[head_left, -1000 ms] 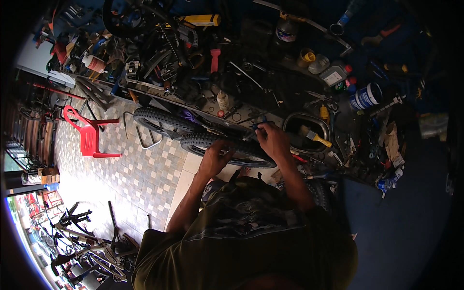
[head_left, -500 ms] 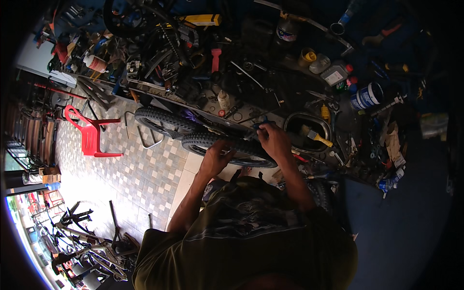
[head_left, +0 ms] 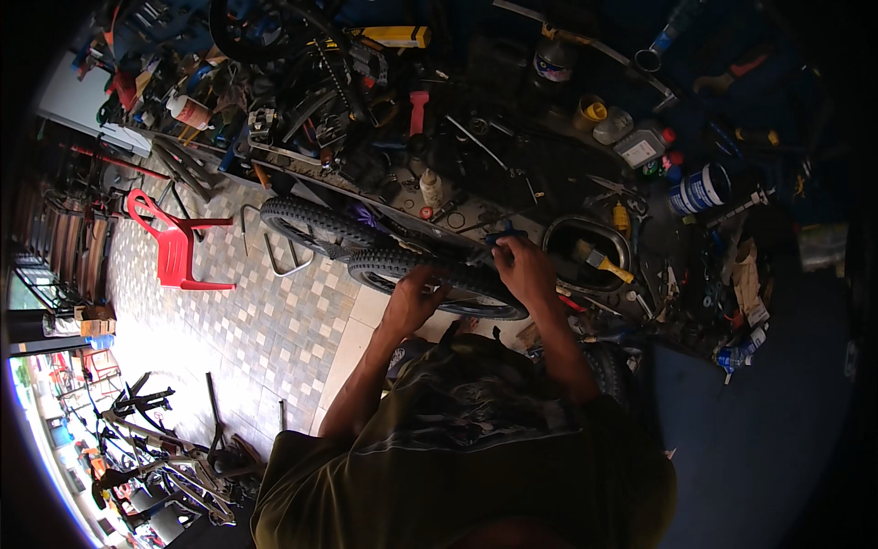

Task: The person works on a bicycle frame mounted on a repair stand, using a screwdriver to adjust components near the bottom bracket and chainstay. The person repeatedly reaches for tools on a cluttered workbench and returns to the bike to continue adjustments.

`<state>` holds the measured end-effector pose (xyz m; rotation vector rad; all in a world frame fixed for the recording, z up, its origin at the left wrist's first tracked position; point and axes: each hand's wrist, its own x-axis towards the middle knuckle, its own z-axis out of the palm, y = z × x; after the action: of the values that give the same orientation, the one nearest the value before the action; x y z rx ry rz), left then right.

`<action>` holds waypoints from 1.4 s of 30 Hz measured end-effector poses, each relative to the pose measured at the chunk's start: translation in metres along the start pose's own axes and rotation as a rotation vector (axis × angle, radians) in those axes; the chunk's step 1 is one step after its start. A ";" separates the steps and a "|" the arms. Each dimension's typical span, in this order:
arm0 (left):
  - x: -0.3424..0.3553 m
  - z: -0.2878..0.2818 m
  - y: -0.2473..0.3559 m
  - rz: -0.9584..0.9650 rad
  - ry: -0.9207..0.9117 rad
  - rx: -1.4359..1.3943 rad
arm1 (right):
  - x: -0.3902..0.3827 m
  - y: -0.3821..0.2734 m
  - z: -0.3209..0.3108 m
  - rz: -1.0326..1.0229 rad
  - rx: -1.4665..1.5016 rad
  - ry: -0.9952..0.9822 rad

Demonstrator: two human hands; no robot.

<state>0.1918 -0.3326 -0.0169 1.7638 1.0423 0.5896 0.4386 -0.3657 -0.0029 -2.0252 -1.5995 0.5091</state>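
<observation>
A bicycle wheel with a knobbly black tyre (head_left: 389, 263) lies tilted before me, against the bench's front edge. My left hand (head_left: 413, 300) is at the near side of this wheel, its fingers bent round the tyre and rim. Over the wheel's right part, my right hand (head_left: 526, 273) pinches a small dark blue object (head_left: 502, 236); its exact kind is too dark to make out. Behind and to the left stands a second knobbly tyre (head_left: 297, 212), partly hidden by the first wheel.
The cluttered workbench (head_left: 466, 218) carries a white bottle (head_left: 431, 188), an oval metal basin (head_left: 552, 263) with a yellow-handled brush (head_left: 607, 266), a white-and-blue tub (head_left: 700, 189) and a grey jug (head_left: 642, 146). A red plastic chair (head_left: 174, 249) stands on the tiled floor; bicycle frames (head_left: 169, 457) lie lower left.
The view has shifted slightly, so the bench and chair appear a little displaced. Both hands keep nearly the same hold and place at the wheel.
</observation>
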 end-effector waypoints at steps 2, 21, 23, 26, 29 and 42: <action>0.000 0.001 0.001 0.002 0.006 -0.003 | 0.000 0.001 0.000 -0.002 -0.007 0.003; 0.006 0.011 0.004 -0.005 -0.029 -0.011 | -0.007 0.014 -0.002 -0.017 0.013 0.092; 0.006 0.012 0.004 -0.020 -0.035 -0.020 | -0.008 0.012 -0.002 -0.008 0.012 0.095; 0.006 0.013 0.009 -0.023 -0.049 -0.023 | -0.008 0.015 -0.004 0.001 0.014 0.086; 0.009 0.014 0.007 -0.003 -0.072 0.012 | -0.010 0.017 -0.005 -0.013 0.019 0.102; 0.017 0.023 0.010 0.006 -0.124 0.003 | -0.017 0.031 -0.008 0.009 -0.012 0.134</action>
<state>0.2216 -0.3313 -0.0187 1.7839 0.9525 0.4759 0.4634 -0.3887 -0.0150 -2.0309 -1.5173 0.3599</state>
